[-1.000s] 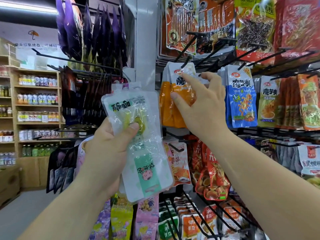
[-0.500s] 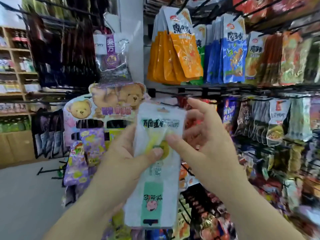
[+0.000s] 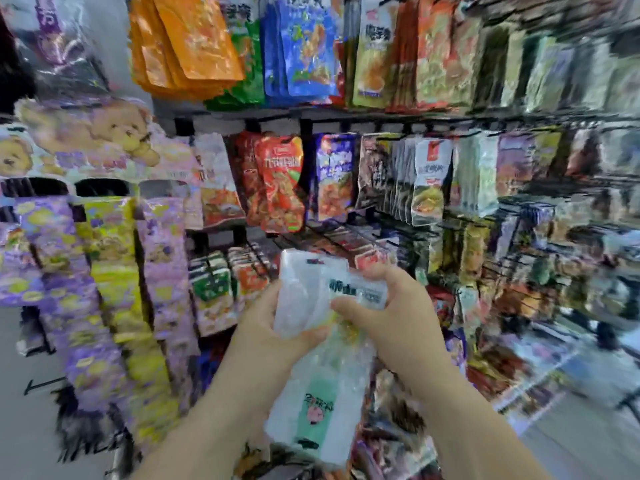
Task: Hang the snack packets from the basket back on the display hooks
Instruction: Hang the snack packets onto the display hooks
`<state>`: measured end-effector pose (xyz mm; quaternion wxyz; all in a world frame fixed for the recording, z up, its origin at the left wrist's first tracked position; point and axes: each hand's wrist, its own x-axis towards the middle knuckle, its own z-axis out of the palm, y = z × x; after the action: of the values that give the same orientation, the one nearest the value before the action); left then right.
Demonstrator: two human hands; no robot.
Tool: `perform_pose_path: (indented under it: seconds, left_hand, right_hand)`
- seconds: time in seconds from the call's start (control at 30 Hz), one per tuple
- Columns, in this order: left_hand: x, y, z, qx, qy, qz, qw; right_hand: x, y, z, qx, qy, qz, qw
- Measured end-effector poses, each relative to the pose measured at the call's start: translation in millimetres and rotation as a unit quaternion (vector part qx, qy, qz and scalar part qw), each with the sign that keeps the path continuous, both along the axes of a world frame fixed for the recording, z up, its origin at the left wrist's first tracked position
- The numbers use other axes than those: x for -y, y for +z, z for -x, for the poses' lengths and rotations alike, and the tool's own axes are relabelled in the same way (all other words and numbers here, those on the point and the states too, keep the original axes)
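Forearms rise from the bottom edge, and both hands meet on one clear snack packet point(image 3: 320, 393) held upright in front of the rack, at the height of its lower rows. The left hand point(image 3: 273, 329) grips the packet's left side, thumb laid across the front and fingers hidden behind the plastic. The right hand point(image 3: 398, 317) grips the upper right part, thumb pressed on the front just under the dark printed band and fingers curled over the top edge. The packet's top is crumpled between the two hands; a green label point(image 3: 317, 415) with a pink figure shows low on its front. It hangs on no hook.

Just behind the hands sits a low row of green-and-white packets point(image 3: 211, 287). To the left, purple and yellow packets point(image 3: 104, 258) hang in columns below a bear-printed header card point(image 3: 104, 136). Further back, red packets point(image 3: 280, 183) hang beside white packets with a red logo point(image 3: 429, 178), under a black rail point(image 3: 398, 116). Above the rail hang orange packets point(image 3: 194, 39) and blue packets point(image 3: 304, 46). The right side of the rack is too blurred to read.
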<state>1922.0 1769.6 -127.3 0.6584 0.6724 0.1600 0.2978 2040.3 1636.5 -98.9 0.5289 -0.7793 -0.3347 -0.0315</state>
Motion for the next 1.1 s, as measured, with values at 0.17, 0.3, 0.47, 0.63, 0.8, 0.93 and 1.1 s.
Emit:
perform_pose_path:
  seconds: [0.17, 0.3, 0.47, 0.63, 0.8, 0.93, 1.1]
  left_hand:
    - [80, -29, -42, -0.040, -0.020, 0.045, 0.998]
    - [137, -42, -76, -0.039, 0.004, 0.056, 0.998]
    - [174, -44, -109, -0.065, -0.006, 0.050, 0.997]
    - [193, -46, -142, -0.118, -0.070, -0.003, 0.990]
    - [188, -49, -186, -0.110, -0.112, 0.046, 0.987]
    - [179, -57, -231, -0.096, -0.154, 0.072, 0.981]
    - [159, -74, -304, -0.088, -0.146, 0.139, 0.976]
  right_hand:
    - [94, -30, -50, -0.058, -0.158, -0.146, 0.975]
    - [158, -52, -71, -0.087, -0.190, -0.169, 0.963]
    - [215, -90, -103, -0.025, -0.155, 0.038, 0.987]
    - [231, -100, -131, 0.138, -0.039, 0.234, 0.962]
    - [230, -101, -176, 0.015, 0.120, 0.179, 0.976]
    - [222, -96, -207, -0.104, 0.169, 0.121, 0.973]
    - [226, -103, -259, -0.096, 0.025, 0.234, 0.967]
